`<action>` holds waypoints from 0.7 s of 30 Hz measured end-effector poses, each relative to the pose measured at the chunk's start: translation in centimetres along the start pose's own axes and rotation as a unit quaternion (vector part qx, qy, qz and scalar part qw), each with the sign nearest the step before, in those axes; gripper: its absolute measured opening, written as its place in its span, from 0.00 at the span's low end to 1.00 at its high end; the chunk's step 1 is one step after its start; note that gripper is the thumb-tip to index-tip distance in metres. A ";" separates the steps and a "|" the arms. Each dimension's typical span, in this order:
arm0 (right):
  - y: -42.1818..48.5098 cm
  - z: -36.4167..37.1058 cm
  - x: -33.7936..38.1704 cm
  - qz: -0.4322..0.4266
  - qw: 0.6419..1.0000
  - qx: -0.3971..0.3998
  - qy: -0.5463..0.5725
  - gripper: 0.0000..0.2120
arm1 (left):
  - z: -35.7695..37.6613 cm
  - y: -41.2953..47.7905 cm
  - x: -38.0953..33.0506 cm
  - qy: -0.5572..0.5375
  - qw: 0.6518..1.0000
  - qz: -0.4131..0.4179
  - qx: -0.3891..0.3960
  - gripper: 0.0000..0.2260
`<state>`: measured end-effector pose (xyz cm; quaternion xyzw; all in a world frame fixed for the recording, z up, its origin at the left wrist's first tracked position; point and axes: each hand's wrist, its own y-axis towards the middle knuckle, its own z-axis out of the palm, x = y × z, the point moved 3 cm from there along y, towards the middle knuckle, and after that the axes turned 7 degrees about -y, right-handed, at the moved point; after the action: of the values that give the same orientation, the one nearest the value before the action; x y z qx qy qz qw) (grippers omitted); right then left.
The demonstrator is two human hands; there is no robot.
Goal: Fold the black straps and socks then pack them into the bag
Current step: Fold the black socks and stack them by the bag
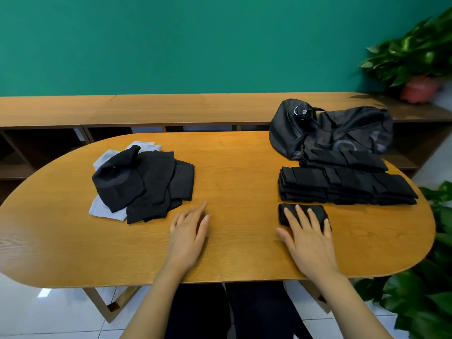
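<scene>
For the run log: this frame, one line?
right hand: pressing folded black bundle | left hand: open, empty | bag: far right

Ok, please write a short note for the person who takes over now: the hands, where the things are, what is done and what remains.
Left hand: open, flat on the table beside the unfolded pile of black and light pieces.
Right hand: open, straight fingers resting on one folded black piece.
Done: two rows of folded black pieces lie in front of the bag, far right.
Left: fold the pile, then pack everything; packing does not look started.
</scene>
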<state>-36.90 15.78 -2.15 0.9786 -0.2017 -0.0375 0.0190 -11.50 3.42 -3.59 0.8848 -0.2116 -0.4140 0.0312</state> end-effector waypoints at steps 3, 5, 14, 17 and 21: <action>0.6 0.6 -2.9 0.029 0.999 0.009 0.016 0.40 | 0.1 0.0 -0.1 0.014 1.000 0.004 0.003 0.31; 1.1 0.9 -3.9 0.019 0.999 0.004 0.028 0.41 | 0.0 0.0 -0.2 0.019 1.000 0.002 0.008 0.28; 1.4 -0.8 -0.4 -0.082 0.994 -0.054 0.048 0.37 | -0.1 0.2 -1.1 0.062 0.998 0.025 0.007 0.19; 2.1 -1.3 2.7 -0.137 0.988 -0.052 0.054 0.37 | -0.4 0.7 -1.0 0.087 0.995 0.039 -0.009 0.17; 3.3 -1.3 6.6 -0.193 0.979 -0.023 0.058 0.43 | -1.9 2.3 0.0 0.172 0.985 0.021 -0.023 0.20</action>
<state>-32.01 10.20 -1.07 0.9989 -0.0063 0.0122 0.0456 -10.93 1.17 -1.82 0.9373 -0.2121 -0.2594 0.0965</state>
